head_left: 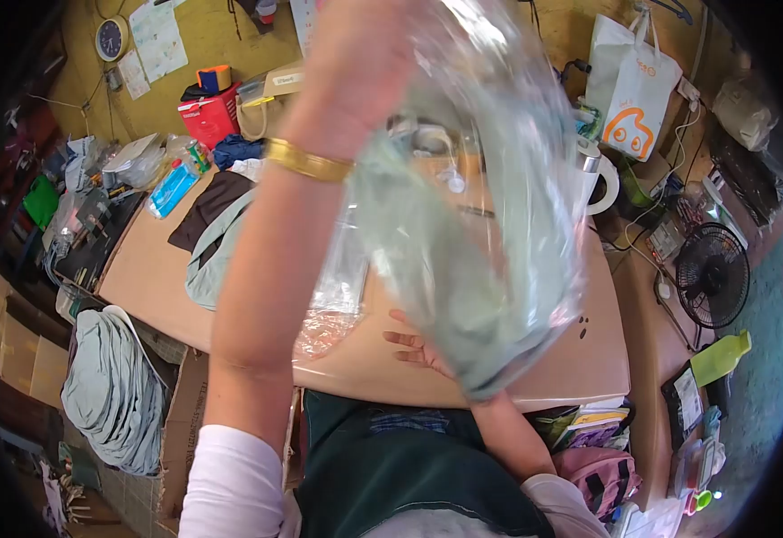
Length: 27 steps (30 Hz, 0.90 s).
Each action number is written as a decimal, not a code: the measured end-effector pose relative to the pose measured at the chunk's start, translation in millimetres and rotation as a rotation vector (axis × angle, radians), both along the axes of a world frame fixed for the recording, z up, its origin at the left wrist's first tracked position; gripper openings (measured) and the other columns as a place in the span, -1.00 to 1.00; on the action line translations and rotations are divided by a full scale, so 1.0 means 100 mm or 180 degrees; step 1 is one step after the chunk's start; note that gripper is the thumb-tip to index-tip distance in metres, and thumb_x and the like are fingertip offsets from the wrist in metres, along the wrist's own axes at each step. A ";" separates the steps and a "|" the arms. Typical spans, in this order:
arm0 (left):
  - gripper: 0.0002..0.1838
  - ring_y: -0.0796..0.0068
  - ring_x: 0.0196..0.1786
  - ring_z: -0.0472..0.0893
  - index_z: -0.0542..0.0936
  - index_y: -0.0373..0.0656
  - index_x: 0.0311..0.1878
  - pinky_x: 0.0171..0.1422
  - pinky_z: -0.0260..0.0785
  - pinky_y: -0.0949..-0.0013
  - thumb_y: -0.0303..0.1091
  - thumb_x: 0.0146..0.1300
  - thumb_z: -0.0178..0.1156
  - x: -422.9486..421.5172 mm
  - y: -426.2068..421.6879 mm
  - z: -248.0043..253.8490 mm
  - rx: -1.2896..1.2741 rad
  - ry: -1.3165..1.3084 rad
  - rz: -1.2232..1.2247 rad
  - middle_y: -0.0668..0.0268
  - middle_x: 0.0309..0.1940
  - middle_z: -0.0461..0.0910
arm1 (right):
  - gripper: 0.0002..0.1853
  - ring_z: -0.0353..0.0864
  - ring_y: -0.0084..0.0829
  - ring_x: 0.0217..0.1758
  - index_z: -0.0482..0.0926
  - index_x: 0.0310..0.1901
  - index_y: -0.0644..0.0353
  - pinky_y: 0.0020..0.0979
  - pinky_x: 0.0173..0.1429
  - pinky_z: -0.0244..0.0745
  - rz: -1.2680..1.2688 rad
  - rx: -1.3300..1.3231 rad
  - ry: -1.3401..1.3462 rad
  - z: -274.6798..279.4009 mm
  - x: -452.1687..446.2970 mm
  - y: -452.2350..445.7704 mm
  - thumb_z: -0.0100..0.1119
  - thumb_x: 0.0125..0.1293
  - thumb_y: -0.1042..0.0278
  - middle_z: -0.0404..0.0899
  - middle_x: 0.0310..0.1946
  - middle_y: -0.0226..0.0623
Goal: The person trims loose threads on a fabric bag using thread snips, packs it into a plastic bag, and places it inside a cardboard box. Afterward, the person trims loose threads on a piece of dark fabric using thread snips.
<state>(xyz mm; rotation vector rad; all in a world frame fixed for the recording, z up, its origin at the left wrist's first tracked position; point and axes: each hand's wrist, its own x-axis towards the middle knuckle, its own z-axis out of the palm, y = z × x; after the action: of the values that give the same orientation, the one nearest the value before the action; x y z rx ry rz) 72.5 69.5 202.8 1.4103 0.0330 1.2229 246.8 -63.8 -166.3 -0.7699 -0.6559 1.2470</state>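
My left hand (pixel 356 76), blurred and partly cut off by the top edge, is raised high and grips a clear plastic bag (pixel 548 224). Pale grey-green folded cloth (pixel 436 242) hangs inside the bag. Below it, my right hand (pixel 420 351) is held low above the table, fingers spread; the bag's bottom hides part of it. A gold bracelet (pixel 309 160) circles my left wrist. On the tan table (pixel 167 269) lie more clear plastic (pixel 338 296) and a grey-green cloth piece (pixel 208 269).
A stack of grey-green cloth pieces (pixel 109 394) stands beside a cardboard box (pixel 185 439) at the left. Dark cloth (pixel 212 211) and a blue-filled pack (pixel 173 188) are on the table's far left. A tape roll (pixel 605 190) and a black fan (pixel 713 273) stand right.
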 end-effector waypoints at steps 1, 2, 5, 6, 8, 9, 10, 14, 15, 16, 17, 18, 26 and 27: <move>-0.72 0.46 -0.02 0.60 0.54 -0.22 0.10 0.05 0.49 0.38 -0.33 0.41 0.07 -0.21 0.09 0.02 0.0011 -0.0133 -0.0014 0.28 -0.02 0.60 | -0.42 0.43 -0.46 0.25 0.25 0.37 0.20 -0.29 0.29 0.40 -0.0102 0.0186 -0.0234 0.09 0.14 -0.05 0.18 0.38 0.26 0.39 0.26 -0.26; -0.77 0.47 -0.02 0.61 0.56 -0.24 -0.01 0.05 0.48 0.38 -0.33 0.40 0.09 -0.43 0.20 0.03 0.0020 -0.0254 -0.0026 0.27 -0.05 0.62 | -0.39 0.43 -0.45 0.25 0.24 0.38 0.20 -0.28 0.30 0.40 -0.0202 0.0369 -0.0457 0.21 0.25 -0.10 0.20 0.36 0.29 0.39 0.26 -0.25; -0.67 0.41 0.07 0.60 0.54 -0.32 0.06 0.15 0.46 0.34 -0.27 0.38 0.10 -0.94 0.19 -0.34 -0.0442 0.0141 0.1013 0.21 0.04 0.60 | -0.33 0.45 -0.42 0.22 0.26 0.38 0.19 -0.29 0.28 0.41 -0.0326 0.0373 -0.0741 1.04 0.35 -0.39 0.29 0.26 0.36 0.39 0.25 -0.22; -0.55 0.38 0.13 0.58 0.46 -0.34 0.22 0.20 0.44 0.29 -0.30 0.34 0.14 -1.12 0.25 -0.77 0.0172 0.0205 0.1325 0.17 0.08 0.58 | -0.33 0.47 -0.39 0.20 0.30 0.35 0.18 -0.29 0.24 0.43 -0.0236 0.0045 -0.1179 1.23 0.53 -0.45 0.33 0.21 0.36 0.39 0.24 -0.20; -0.43 0.42 0.05 0.59 0.42 -0.21 0.30 0.15 0.46 0.33 -0.29 0.24 0.29 -1.59 0.48 -1.85 -0.0325 0.1416 0.0942 0.23 0.05 0.57 | -0.33 0.51 -0.32 0.15 0.37 0.28 0.15 -0.29 0.17 0.46 0.0019 -0.0585 -0.2646 1.27 1.10 -0.52 0.40 0.12 0.32 0.39 0.23 -0.14; -0.46 0.51 -0.05 0.58 0.46 -0.16 0.26 0.04 0.45 0.41 -0.29 0.23 0.33 -1.75 0.38 -2.24 -0.0754 0.2875 0.0938 0.32 -0.01 0.58 | -0.33 0.51 -0.32 0.15 0.37 0.28 0.15 -0.29 0.17 0.46 -0.0018 -0.0579 -0.2639 1.24 1.24 -0.53 0.40 0.12 0.32 0.39 0.23 -0.14; -0.49 0.60 -0.15 0.56 0.47 -0.17 0.20 -0.12 0.43 0.45 -0.30 0.21 0.37 -1.73 0.14 -2.52 -0.1074 0.2650 0.0631 0.37 -0.10 0.59 | -0.37 0.52 -0.28 0.14 0.43 0.23 0.14 -0.29 0.15 0.47 -0.0516 -0.1277 -0.4722 1.23 1.35 -0.55 0.40 0.10 0.26 0.44 0.20 -0.10; -0.40 0.57 -0.28 0.56 0.44 -0.35 0.14 -0.23 0.41 0.47 -0.07 0.23 0.35 -1.80 0.27 -2.90 -0.1464 0.3182 0.0229 0.29 -0.24 0.59 | -0.55 0.62 -0.20 -0.06 0.59 -0.04 0.19 -0.28 0.03 0.50 -0.1007 -0.1492 -0.5684 1.42 1.39 0.04 0.42 0.06 0.18 0.62 -0.09 -0.03; -0.37 0.57 -0.31 0.55 0.45 -0.37 0.12 -0.23 0.40 0.50 0.02 0.26 0.32 -1.69 0.27 -2.76 -0.1800 0.3367 0.0703 0.27 -0.29 0.59 | -0.62 0.64 -0.19 -0.11 0.61 -0.15 0.22 -0.25 -0.02 0.50 -0.0774 -0.1444 -0.5414 1.51 1.25 0.28 0.40 0.08 0.15 0.64 -0.19 -0.03; -0.37 0.58 -0.38 0.53 0.49 -0.33 0.04 -0.28 0.34 0.54 0.14 0.26 0.26 -1.56 0.28 -2.70 -0.1426 0.3405 0.1158 0.29 -0.46 0.54 | -0.66 0.66 -0.17 -0.17 0.62 -0.26 0.24 -0.22 -0.07 0.51 -0.0543 -0.1391 -0.5139 1.56 1.10 0.46 0.38 0.11 0.13 0.67 -0.29 -0.04; -0.45 0.62 -0.43 0.50 0.52 -0.30 0.00 -0.33 0.32 0.53 0.07 0.27 0.27 -1.40 0.31 -2.69 -0.1303 0.3259 0.1207 0.33 -0.51 0.52 | -0.66 0.66 -0.17 -0.17 0.62 -0.26 0.24 -0.22 -0.07 0.51 -0.0482 -0.1329 -0.5128 1.45 1.03 0.61 0.38 0.11 0.13 0.67 -0.29 -0.04; -0.53 0.66 -0.47 0.46 0.55 -0.27 -0.04 -0.37 0.29 0.52 0.01 0.28 0.28 -1.30 0.36 -2.72 -0.1168 0.3116 0.1249 0.38 -0.55 0.50 | -0.68 0.66 -0.16 -0.21 0.61 -0.29 0.24 -0.20 -0.11 0.51 -0.0308 -0.1202 -0.5124 1.24 0.97 0.82 0.37 0.13 0.12 0.67 -0.32 -0.05; -0.75 0.69 -0.62 0.33 0.47 -0.05 -0.41 -0.49 0.22 0.60 -0.22 0.41 0.14 -2.12 0.96 -3.02 -0.2323 -0.0409 0.3272 0.48 -0.65 0.37 | -0.75 0.65 -0.14 -0.38 0.59 -0.32 0.17 -0.21 -0.24 0.51 -0.1750 -0.0799 -0.4468 0.09 0.93 1.07 0.32 0.22 0.15 0.66 -0.47 -0.13; -0.75 0.69 -0.62 0.33 0.47 -0.05 -0.41 -0.49 0.22 0.60 -0.22 0.41 0.14 -2.18 0.78 -2.99 -0.2347 -0.0359 0.3337 0.48 -0.65 0.37 | -0.76 0.65 -0.15 -0.39 0.59 -0.32 0.18 -0.21 -0.25 0.51 -0.1795 -0.0832 -0.4532 0.08 0.97 1.08 0.31 0.23 0.16 0.66 -0.47 -0.13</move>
<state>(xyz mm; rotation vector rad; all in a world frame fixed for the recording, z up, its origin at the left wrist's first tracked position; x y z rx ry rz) -145.8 147.9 -95.8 0.6157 1.1431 1.8457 343.4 44.0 -158.3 -1.9194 -1.2656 0.0873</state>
